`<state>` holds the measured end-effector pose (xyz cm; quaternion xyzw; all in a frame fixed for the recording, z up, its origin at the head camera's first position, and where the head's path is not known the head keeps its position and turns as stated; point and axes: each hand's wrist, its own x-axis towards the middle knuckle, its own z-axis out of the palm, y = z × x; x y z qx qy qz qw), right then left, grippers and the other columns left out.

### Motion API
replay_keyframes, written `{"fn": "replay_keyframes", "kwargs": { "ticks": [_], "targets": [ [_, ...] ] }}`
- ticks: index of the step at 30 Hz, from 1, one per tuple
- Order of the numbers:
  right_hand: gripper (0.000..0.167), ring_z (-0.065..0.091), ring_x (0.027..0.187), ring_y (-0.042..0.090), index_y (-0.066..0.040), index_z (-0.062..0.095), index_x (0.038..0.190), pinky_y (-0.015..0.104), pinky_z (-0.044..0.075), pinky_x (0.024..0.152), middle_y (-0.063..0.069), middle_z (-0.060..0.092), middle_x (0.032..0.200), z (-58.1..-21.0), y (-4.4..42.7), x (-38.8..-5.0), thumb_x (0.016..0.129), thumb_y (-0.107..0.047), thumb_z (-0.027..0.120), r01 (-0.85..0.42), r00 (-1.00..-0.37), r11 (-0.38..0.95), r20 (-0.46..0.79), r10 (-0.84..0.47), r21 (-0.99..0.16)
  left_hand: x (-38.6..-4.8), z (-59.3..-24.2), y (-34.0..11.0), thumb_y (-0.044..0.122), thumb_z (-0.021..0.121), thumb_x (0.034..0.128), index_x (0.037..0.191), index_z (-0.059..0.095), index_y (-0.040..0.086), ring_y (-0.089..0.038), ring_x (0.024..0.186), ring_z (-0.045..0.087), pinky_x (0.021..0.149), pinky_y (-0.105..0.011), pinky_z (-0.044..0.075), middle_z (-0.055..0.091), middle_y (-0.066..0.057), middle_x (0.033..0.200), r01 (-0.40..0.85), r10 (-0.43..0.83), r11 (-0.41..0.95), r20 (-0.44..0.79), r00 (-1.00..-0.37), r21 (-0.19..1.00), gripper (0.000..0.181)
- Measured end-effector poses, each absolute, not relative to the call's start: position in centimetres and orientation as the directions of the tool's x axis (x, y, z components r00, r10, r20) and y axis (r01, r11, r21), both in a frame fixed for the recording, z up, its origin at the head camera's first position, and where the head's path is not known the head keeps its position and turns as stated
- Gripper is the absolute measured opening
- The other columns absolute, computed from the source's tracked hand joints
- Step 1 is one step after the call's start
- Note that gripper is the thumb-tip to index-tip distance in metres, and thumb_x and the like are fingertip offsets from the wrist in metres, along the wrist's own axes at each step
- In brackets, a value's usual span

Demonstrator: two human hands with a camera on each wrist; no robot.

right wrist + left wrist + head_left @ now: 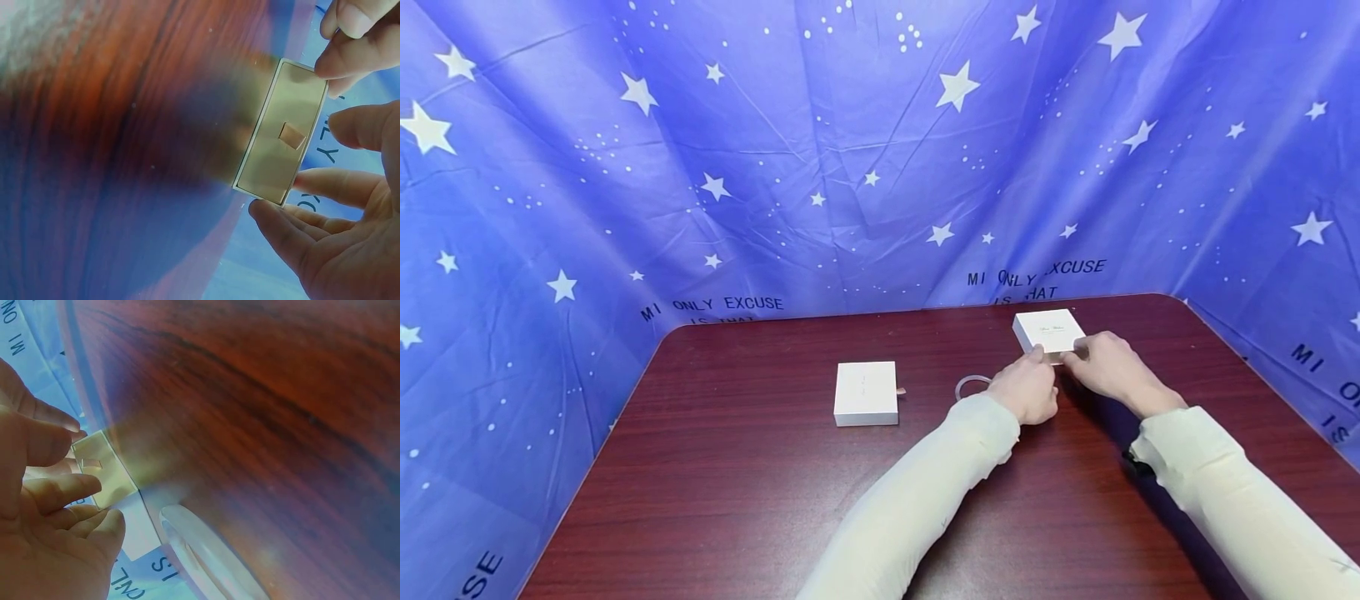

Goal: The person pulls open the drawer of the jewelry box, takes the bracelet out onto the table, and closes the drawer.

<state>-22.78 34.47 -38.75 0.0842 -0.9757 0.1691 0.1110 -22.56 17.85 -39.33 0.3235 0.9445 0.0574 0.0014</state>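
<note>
Probably light, stiff, smooth: held white box [1048, 327] | best grip: sides | left hand [1027, 388], right hand [1111, 367]: grasping near corners

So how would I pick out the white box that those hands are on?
Start with the dark red table and look to its far edge, right of the middle. There lies a flat white box, the left hand and right hand at its near end. Unlike the other white box, nearer and further left, this one is being touched.
</note>
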Motion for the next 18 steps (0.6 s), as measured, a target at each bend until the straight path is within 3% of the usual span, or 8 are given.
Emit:
{"fn": "replay_keyframes", "kwargs": {
  "ticks": [14, 18],
  "targets": [
    [0.031, 0.041, 0.055, 0.021, -0.012, 0.049, 0.058, 0.035, 0.035, 0.051, 0.0, 0.038, 0.053, -38.41, 34.12, -22.02, 0.087, -0.017, 0.059, -0.225, -0.954, 0.928, 0.261, -0.147, -0.298, -22.19, -39.41, 17.72, 0.037, 0.057, 0.0916, 0.088, 0.068, 0.026, -0.002, 0.116, 0.048, 0.085, -0.022, 0.048, 0.039, 0.008, 0.14, 0.607, 0.608, 0.788, 0.02, -0.793, 0.107, 0.016],
    [0.03, 0.04, 0.055, 0.02, -0.012, 0.05, 0.059, 0.033, 0.033, 0.052, -0.001, 0.037, 0.053, -38.42, 34.12, -21.9, 0.087, -0.017, 0.059, -0.227, -0.954, 0.926, 0.259, -0.15, -0.301, -22.09, -39.48, 17.73, 0.04, 0.057, 0.0911, 0.095, 0.068, 0.025, -0.003, 0.118, 0.047, 0.085, -0.023, 0.048, 0.037, 0.007, 0.141, 0.606, 0.609, 0.787, 0.014, -0.793, 0.116, 0.019]
  ]
}}
